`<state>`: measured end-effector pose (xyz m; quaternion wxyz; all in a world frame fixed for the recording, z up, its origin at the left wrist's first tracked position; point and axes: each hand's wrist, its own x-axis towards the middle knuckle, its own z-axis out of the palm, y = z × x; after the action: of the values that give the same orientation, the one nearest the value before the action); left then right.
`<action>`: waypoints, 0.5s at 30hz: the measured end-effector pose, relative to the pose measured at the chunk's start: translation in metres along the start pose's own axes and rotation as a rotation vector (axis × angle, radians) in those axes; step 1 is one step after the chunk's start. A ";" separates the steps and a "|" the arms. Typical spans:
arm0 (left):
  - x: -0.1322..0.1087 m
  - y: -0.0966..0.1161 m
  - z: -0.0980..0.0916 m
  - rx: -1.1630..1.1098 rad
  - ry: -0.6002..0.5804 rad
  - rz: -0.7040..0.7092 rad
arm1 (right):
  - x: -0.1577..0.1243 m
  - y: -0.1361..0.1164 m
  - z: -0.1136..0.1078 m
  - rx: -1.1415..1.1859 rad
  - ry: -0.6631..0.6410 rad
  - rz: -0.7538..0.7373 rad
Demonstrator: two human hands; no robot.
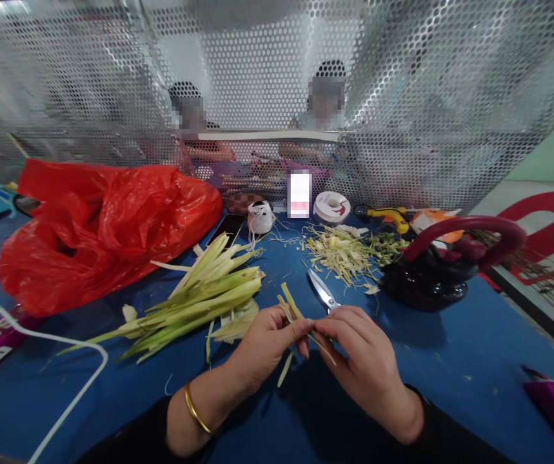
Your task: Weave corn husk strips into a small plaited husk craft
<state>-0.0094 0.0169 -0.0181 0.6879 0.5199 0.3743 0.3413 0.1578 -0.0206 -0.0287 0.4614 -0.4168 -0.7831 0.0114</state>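
My left hand (277, 335), with a gold bangle on its wrist, pinches narrow pale green corn husk strips (290, 301) between thumb and fingers. Against it, my right hand (366, 357) has its fingers closed on the lower part of the same strips. The scissors (322, 290) lie just beyond my right hand with their blades pointing away; their handles are hidden behind that hand, so I cannot tell whether it touches them. To the left of my hands is a loose pile of long corn husks (209, 290).
Husk scraps (339, 254) lie beyond the scissors, near a dark kettle (426, 280) with a maroon handle. White string (260, 218), a ribbon spool (331, 207) and a lit phone (299, 193) stand along the back. A red plastic bag (112, 225) and white cable (64, 339) are left.
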 end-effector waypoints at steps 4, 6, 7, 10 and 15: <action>0.000 -0.001 0.001 0.096 0.010 0.005 | -0.001 -0.001 0.004 0.218 -0.058 0.367; 0.000 -0.001 0.000 0.111 0.042 -0.006 | 0.001 0.000 0.005 0.367 -0.097 0.558; 0.000 -0.002 0.000 0.103 0.048 -0.020 | 0.002 0.002 0.005 0.424 -0.106 0.612; 0.001 -0.003 -0.003 0.046 -0.017 -0.094 | 0.007 0.005 0.001 0.513 -0.125 0.552; 0.000 -0.001 -0.007 -0.014 -0.100 -0.214 | 0.013 0.004 -0.010 0.473 -0.197 0.377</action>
<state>-0.0153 0.0199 -0.0204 0.7420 0.4884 0.3902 0.2421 0.1640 -0.0128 -0.0151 0.4571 -0.4326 -0.7086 0.3190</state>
